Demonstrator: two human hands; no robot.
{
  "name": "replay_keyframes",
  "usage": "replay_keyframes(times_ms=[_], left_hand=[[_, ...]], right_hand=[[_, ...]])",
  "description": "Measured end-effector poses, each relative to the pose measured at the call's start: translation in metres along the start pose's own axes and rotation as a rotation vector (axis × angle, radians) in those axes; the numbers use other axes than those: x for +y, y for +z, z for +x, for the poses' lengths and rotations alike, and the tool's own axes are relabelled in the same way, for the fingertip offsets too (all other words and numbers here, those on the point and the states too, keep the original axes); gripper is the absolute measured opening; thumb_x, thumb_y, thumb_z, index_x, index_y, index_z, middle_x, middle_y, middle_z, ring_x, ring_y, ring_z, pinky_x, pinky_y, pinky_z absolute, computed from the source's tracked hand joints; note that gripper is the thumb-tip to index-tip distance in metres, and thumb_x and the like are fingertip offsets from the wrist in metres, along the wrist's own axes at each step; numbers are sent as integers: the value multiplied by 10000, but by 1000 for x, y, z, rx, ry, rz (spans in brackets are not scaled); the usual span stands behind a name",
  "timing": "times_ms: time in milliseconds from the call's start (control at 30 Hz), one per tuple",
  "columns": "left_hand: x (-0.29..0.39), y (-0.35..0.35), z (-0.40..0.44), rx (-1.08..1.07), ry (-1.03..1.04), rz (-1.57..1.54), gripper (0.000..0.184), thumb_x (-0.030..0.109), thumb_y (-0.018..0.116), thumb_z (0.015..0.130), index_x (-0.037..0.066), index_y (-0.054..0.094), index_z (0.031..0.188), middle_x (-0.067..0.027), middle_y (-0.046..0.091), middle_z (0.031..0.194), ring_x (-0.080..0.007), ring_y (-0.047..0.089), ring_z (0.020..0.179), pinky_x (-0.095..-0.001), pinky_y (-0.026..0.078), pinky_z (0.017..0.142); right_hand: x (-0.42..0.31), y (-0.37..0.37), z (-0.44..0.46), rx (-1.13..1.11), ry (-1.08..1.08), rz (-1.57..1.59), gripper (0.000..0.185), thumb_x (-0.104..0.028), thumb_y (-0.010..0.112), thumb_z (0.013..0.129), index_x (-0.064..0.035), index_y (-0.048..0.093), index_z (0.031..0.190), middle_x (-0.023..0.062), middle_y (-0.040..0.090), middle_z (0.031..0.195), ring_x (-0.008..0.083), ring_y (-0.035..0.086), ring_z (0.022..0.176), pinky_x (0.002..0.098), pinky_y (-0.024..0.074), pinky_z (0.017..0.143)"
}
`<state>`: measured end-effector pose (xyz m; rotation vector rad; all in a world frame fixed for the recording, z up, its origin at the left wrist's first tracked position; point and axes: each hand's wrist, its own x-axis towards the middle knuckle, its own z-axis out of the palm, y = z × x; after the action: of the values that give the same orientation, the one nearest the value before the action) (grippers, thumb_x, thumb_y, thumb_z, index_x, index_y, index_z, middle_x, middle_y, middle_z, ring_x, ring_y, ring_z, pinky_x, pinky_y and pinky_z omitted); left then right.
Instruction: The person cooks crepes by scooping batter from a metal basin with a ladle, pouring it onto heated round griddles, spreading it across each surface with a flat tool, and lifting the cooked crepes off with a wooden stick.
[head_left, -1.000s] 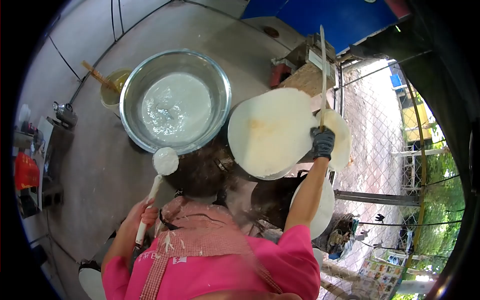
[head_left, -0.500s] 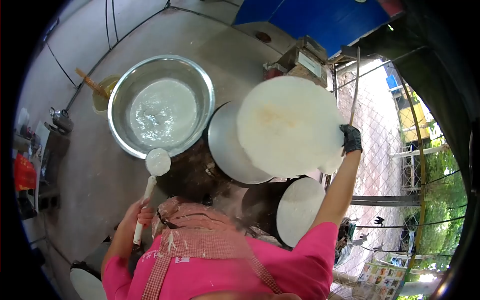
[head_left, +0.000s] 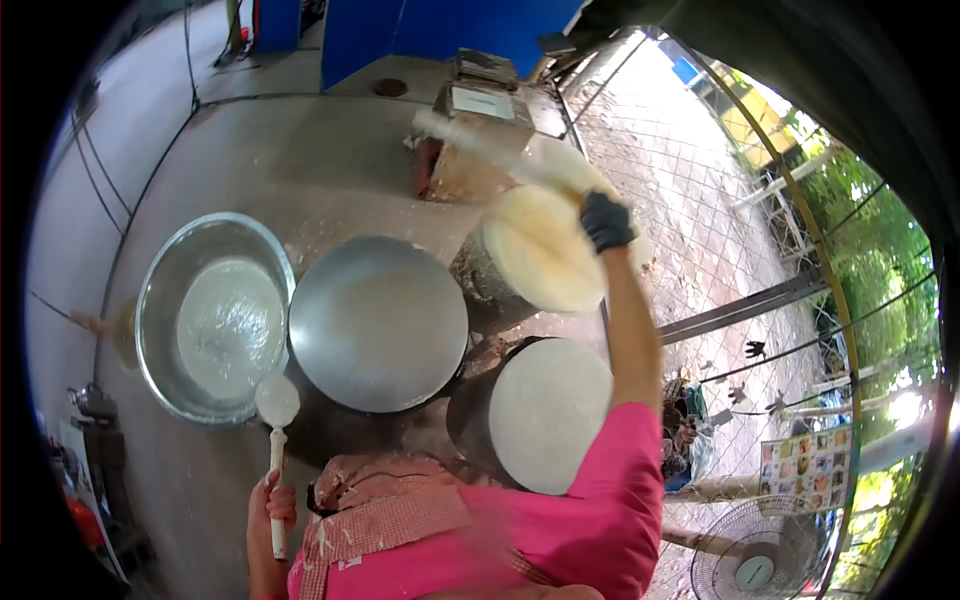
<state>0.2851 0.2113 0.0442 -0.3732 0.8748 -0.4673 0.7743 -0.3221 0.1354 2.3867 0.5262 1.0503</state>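
Observation:
My left hand (head_left: 272, 502) is closed around the pale handle of a ladle (head_left: 277, 400) whose round bowl is full of white batter. The ladle is at the near rim of a large metal basin (head_left: 150, 345) holding more of this batter. My right hand (head_left: 606, 222), in a black glove, is closed on a stick (head_left: 480, 150), smeared by motion. Below that hand, a thin round pancake (head_left: 540, 250), browned in the middle, lies on a drum-like stand. Between basin and stand is a round metal griddle (head_left: 378, 325) with a bare grey surface.
A second drum-like stand (head_left: 480, 420) near my body bears a white round sheet (head_left: 552, 415). Boxes (head_left: 475, 150) stand at the back beside a blue panel (head_left: 450, 40). A wire fence runs along the right, with a fan (head_left: 755, 560) at lower right.
The pancake has left its place over the griddle and now lies on the stand to the right. My right hand moved with it. The view has turned, and the ladle stays by the basin.

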Motion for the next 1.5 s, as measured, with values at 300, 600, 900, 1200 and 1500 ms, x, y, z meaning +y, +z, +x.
replay_keyframes(times_ms=[300,600,900,1200,1500], left_hand=[[-10,-5,-14,-4,70,59,156,238,454,828,95,515,835,25,303,486,-52,290,369,-182,263,318],[-21,-10,-6,-53,257,10,181,189,416,853,92,489,987,21,302,502,-48,273,369,-177,268,325],[-15,-6,-18,-205,170,87,289,212,414,851,123,446,1124,10,314,497,-60,289,354,-191,279,311],[94,-10,-58,-211,210,66,205,264,414,840,123,346,709,15,286,445,-64,292,334,-192,256,284],[400,20,25,272,759,639,72,159,421,807,116,365,795,5,302,439,-108,301,298,-254,264,262]], right_hand=[[-120,53,-167,-677,384,260,148,-180,427,743,-111,550,791,105,583,759,273,588,654,388,457,572],[-211,17,-227,-965,54,554,245,-231,456,765,-84,550,938,185,571,868,326,558,750,408,439,664],[-235,10,-187,-1002,285,1251,252,-299,543,725,-63,544,635,98,489,549,228,469,507,358,363,461],[-349,-115,-63,-819,448,1390,389,-285,630,693,-32,551,978,99,577,674,204,522,540,318,429,536],[-602,-185,43,-848,-245,859,288,-294,438,757,-53,578,831,161,593,740,305,571,718,389,443,628]])
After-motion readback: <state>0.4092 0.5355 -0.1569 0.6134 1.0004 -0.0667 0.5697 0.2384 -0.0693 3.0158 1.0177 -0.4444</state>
